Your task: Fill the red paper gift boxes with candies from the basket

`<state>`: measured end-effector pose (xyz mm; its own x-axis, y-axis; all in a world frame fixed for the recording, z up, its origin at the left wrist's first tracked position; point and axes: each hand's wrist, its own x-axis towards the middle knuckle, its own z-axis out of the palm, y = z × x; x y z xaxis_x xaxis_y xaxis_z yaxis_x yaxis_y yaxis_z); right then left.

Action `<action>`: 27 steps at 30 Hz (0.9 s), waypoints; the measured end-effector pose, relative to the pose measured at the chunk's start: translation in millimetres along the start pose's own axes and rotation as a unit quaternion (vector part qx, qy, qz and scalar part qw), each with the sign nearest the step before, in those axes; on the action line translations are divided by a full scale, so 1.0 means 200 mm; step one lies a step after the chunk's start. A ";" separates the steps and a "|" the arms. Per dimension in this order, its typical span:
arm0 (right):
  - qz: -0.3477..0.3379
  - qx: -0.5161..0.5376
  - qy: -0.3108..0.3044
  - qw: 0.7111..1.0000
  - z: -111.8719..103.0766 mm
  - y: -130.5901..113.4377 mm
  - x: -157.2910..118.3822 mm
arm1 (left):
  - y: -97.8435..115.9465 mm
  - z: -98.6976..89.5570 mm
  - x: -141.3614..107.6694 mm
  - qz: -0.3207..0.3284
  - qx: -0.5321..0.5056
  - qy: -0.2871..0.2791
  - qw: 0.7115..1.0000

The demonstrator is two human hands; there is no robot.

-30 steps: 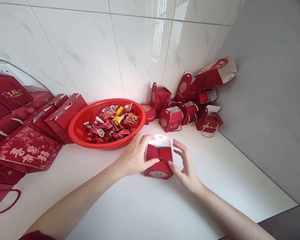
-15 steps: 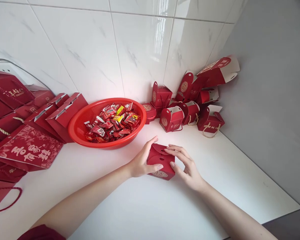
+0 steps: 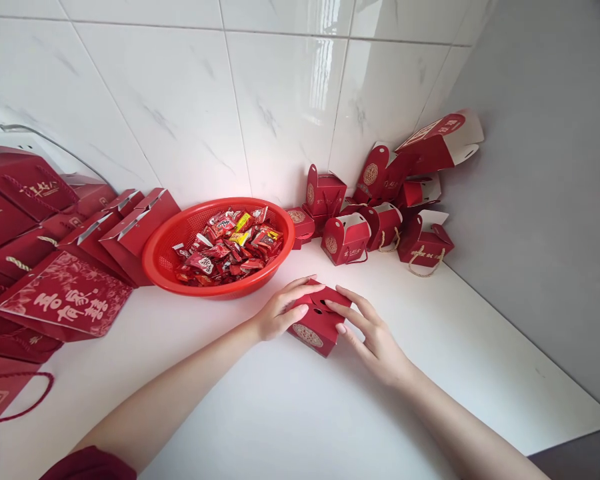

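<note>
Red box point(image 3: 317, 322) sits between your hands on the white bench point(image 3: 280, 413), to the near right of the red plastic basket point(image 3: 220, 291). Top flaps lie folded together, two dark holes showing. Round pale-gold emblem on the side facing you; ornamental, too fine to read.

Your left hand point(image 3: 280, 315): holding the box's left end, thumb on top, fingers stretched toward the far edge. Your right hand point(image 3: 377, 340): fairly wide, fingers apart, fingertips at the flap, thumb by the right end.

In the basket, a heap of wrapped sweets point(image 3: 230, 247), mostly red, some yellow; white lettering too small to make out. Left of the basket, a large tilted bag point(image 3: 70, 300) carries white brush characters: 家, 有 and 囍 legible, the first looks like 吾. Farther left of the basket, a rope-handled bag point(image 3: 35, 179) has gold script, part of it seemingly 年好. Right of the basket, smaller boxes point(image 3: 347, 239) cluster near the tiled wall point(image 3: 170, 87); you can't read their gold print.
</note>
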<state>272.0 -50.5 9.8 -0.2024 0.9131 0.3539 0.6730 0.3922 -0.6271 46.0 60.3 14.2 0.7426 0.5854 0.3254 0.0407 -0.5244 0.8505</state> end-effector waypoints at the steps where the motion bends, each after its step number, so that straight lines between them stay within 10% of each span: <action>1: 0.001 0.000 0.002 1.000 0.00 0.00 0.00 | -0.01 0.00 0.00 0.005 -0.004 0.001 1.000; 12: -0.002 0.033 0.012 0.999 0.00 -0.02 0.00 | -0.02 0.01 -0.01 0.021 -0.006 -0.003 1.000; 17: -0.064 0.050 0.026 0.996 -0.02 -0.03 0.01 | 0.11 -0.04 0.03 0.013 0.164 0.018 0.986; 21: -0.100 0.040 0.028 0.994 0.00 -0.05 0.00 | 0.31 0.00 0.00 -0.040 0.338 -0.044 0.939; 27: -0.131 0.138 0.020 0.982 0.03 -0.06 -0.04 | 0.43 -0.01 -0.06 -0.113 0.339 -0.173 0.918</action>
<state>261.4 -62.0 11.2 -0.3120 0.7734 0.5518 0.3826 0.6339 -0.6722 38.9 9.8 84.0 0.8277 0.5557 -0.0783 0.5386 -0.7474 0.3888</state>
